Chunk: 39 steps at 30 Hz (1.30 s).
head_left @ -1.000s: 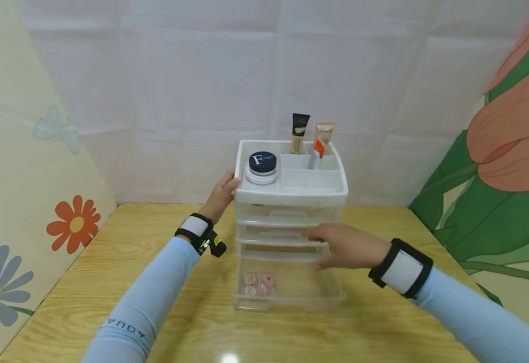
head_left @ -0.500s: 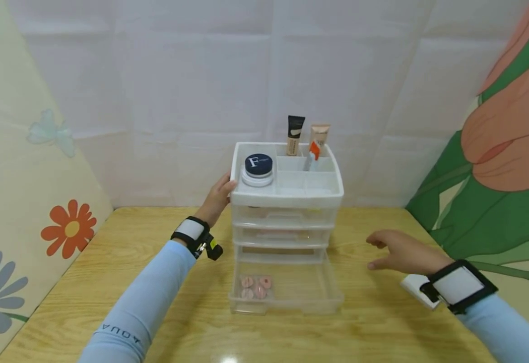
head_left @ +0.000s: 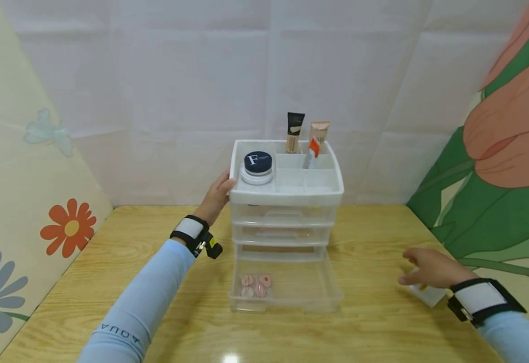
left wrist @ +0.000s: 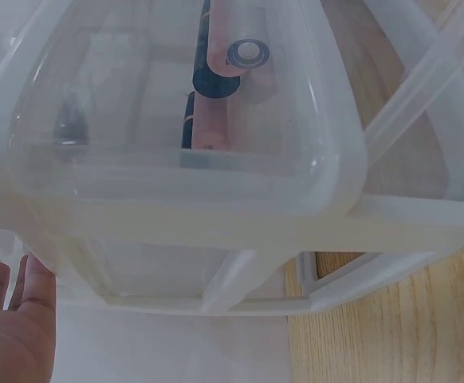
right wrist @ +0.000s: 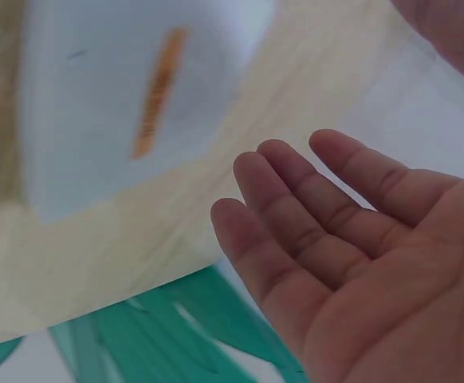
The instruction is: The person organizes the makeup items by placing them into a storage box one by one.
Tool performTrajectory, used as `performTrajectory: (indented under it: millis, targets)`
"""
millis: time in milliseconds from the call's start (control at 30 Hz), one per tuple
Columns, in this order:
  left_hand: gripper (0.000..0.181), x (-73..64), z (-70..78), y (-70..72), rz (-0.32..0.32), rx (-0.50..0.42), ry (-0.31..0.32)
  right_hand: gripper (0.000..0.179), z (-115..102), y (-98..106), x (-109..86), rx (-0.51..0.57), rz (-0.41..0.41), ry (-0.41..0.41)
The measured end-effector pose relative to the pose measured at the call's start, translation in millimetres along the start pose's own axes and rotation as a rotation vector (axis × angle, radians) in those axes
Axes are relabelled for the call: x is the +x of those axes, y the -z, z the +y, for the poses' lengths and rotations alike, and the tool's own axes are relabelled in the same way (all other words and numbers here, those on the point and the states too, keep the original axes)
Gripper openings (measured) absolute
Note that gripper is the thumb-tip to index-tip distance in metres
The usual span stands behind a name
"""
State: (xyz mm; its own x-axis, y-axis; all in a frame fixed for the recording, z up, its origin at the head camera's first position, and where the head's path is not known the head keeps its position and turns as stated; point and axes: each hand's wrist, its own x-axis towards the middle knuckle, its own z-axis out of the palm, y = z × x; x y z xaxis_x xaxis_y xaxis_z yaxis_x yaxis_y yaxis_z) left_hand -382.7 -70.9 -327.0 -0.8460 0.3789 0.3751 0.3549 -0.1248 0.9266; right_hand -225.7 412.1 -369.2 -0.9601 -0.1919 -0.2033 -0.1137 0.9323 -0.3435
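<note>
A white plastic drawer organizer [head_left: 287,199] stands mid-table, its bottom clear drawer [head_left: 298,282] pulled out with a small clear case of pink round pieces [head_left: 256,286] inside. My left hand [head_left: 214,199] rests against the organizer's upper left side; in the left wrist view its fingers [left wrist: 37,287] lie straight by the frame. At the right, my right hand [head_left: 437,268] hovers over a flat white box [head_left: 430,296], partly hiding it. The right wrist view shows this hand with spread, unclenched fingers [right wrist: 268,263], apart from the white box with an orange strip [right wrist: 159,96].
On the organizer's top sit a dark-lidded jar [head_left: 257,164], a black-capped tube [head_left: 294,132], a beige tube [head_left: 320,132] and an orange-tipped tube [head_left: 312,153]. Through a clear drawer wall show pink and black cylinders [left wrist: 216,80]. A white cloth [head_left: 178,101] hangs behind the wooden table [head_left: 373,327].
My right hand has moved from the organizer's front to the right, over the flat white box. The left hand stays at the organizer's side, and the bottom drawer remains pulled out.
</note>
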Motion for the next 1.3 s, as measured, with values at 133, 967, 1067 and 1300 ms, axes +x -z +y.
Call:
performTrajectory:
  millis: [133, 967, 1067, 1300]
  targets:
    - [0.067, -0.5, 0.5, -0.4, -0.011, -0.006, 0.006, 0.084, 13, -9, -0.8, -0.003, 0.001, -0.032]
    - [0.071, 1.7, -0.8, -1.3, -0.014, 0.003, 0.004, 0.065, 34, -27, 1.4, -0.024, 0.036, -0.043]
    - [0.070, 2.5, -0.9, -1.0, -0.017, 0.003, 0.004, 0.061, 34, -27, 2.4, -0.015, 0.032, -0.045]
    - [0.068, 1.3, 0.6, -1.8, -0.014, -0.008, 0.013, 0.053, 27, -26, 0.1, 0.016, 0.030, -0.057]
